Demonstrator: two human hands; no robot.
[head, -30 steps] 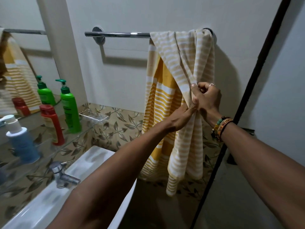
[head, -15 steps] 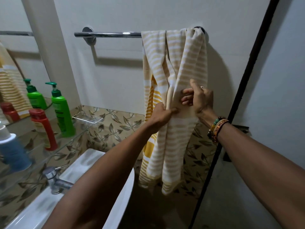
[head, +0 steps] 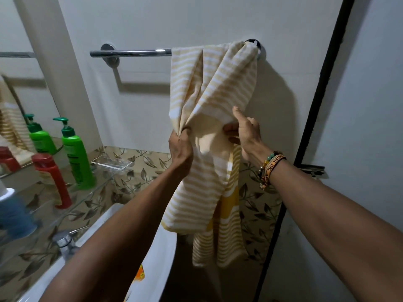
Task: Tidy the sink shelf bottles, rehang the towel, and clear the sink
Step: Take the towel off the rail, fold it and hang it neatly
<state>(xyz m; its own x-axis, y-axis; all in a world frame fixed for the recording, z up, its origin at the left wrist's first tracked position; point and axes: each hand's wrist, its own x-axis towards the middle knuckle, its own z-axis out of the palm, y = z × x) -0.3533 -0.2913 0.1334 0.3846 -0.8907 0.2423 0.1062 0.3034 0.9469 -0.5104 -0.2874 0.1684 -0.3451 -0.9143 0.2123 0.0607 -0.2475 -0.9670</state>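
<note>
Head view: left hand [head: 181, 147] and right hand [head: 248, 136] grip towel [head: 218, 83] on rail [head: 130, 52].

We see the left half of the towel rail [head: 130, 52] bare, with open wall [head: 141, 118] below it, while the bunched towel [head: 209, 88] fills its right end up to the bracket [head: 254, 42], and down left the green bottle [head: 76, 153] and red bottle [head: 52, 179] crowd the glass shelf [head: 102, 183] above the sink [head: 163, 258].

blue bottle [head: 13, 214]: blurred, cut off | tap [head: 64, 242]: blurred, apparently part-hidden
</note>
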